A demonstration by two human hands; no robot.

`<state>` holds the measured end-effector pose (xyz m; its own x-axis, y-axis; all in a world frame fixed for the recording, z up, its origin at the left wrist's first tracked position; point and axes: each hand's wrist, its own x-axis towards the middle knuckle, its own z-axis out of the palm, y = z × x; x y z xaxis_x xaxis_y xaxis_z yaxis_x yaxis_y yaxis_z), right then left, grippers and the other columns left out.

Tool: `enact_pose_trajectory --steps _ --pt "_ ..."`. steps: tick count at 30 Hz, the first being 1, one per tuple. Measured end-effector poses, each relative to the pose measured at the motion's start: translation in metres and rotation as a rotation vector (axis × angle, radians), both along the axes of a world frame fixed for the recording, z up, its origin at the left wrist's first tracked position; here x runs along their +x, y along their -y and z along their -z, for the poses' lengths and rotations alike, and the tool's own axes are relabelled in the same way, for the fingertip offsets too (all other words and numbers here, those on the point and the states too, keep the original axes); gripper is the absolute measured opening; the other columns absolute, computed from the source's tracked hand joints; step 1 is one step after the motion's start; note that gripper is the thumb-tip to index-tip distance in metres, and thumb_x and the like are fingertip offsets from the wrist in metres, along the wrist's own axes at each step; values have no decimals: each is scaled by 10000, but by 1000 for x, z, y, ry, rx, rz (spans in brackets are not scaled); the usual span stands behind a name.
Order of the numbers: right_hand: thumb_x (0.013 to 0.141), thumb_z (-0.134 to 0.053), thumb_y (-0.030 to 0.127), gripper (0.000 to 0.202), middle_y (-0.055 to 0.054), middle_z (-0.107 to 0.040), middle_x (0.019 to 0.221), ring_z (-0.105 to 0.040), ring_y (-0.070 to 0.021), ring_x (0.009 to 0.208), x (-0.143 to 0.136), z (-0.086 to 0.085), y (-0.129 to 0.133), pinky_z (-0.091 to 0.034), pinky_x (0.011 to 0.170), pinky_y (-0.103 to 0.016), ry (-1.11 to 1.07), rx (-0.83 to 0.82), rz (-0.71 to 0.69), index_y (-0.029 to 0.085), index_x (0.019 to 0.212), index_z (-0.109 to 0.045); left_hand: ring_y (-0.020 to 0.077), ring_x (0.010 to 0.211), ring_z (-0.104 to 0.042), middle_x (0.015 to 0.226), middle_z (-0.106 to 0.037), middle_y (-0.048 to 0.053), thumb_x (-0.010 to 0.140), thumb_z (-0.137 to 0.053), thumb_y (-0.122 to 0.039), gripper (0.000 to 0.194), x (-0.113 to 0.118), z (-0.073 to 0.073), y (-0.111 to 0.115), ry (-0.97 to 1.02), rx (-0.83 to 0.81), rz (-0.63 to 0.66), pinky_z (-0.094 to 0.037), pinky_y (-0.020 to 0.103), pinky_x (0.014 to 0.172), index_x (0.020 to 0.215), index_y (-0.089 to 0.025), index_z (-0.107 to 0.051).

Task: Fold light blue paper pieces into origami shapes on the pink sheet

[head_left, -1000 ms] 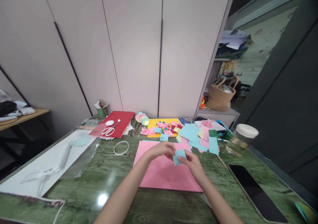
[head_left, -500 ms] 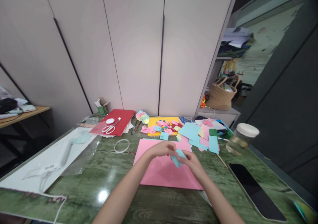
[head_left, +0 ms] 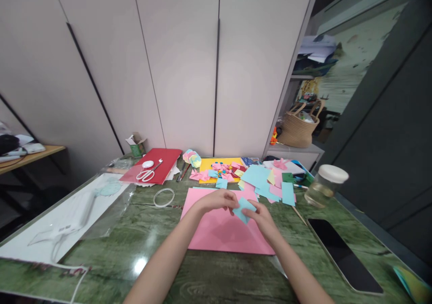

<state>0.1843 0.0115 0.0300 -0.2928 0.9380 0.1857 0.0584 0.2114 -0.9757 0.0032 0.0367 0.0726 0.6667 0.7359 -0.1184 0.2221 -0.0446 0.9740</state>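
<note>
A small light-blue piece of paper (head_left: 243, 210) is held between my two hands, above a large pink sheet (head_left: 222, 232). My left hand (head_left: 221, 200) pinches its left edge with thumb and fingers. On the right side, my right hand (head_left: 259, 215) grips the paper with the thumb in front. Beyond the pink sheet lie small folded pink and blue paper pieces (head_left: 204, 175) and a yellow sheet (head_left: 205, 164) with small beads and folded bits on it. Loose blue paper squares (head_left: 256, 176) are piled to its right.
White-handled scissors (head_left: 146, 174) rest on a red folder (head_left: 165, 160) at the back left. A clear ring (head_left: 164, 197) lies nearer. Rightward are a lidded jar (head_left: 322, 190) and a phone (head_left: 344, 254). A glue gun (head_left: 79, 214) in plastic is at left.
The blue paper has been turned in my fingers and now shows a flatter, broader face. Both hands stay over the pink sheet, and the view has shifted slightly.
</note>
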Motion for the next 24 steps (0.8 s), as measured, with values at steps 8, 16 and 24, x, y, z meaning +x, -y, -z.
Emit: enact_pose_trajectory --steps 8,16,24 --pt "669 -564 273 144 30 -424 571 -365 -100 552 -2 4 0 -296 511 -212 -48 -10 14 146 624 -513 97 585 -552 613 -568 -3 650 -574 -285 155 -1 3 -3 6 46 -8 -342 204 544 693 -138 -597" --pt "674 -583 288 160 25 -433 591 -376 -103 571 -3 6 0 -302 526 -218 -103 -34 39 136 664 -533 100 580 -556 591 -575 -3 630 -590 -296 170 -1 -1 -1 -9 63 -45 -346 208 553 678 -135 -611" --pt "661 -591 318 198 -16 -545 630 -444 -139 607 -4 9 -2 -348 570 -249 -116 -45 116 126 709 -581 118 586 -587 584 -559 -11 609 -605 -328 201 2 2 0 -16 12 -93 -345 210 540 659 -135 -582"
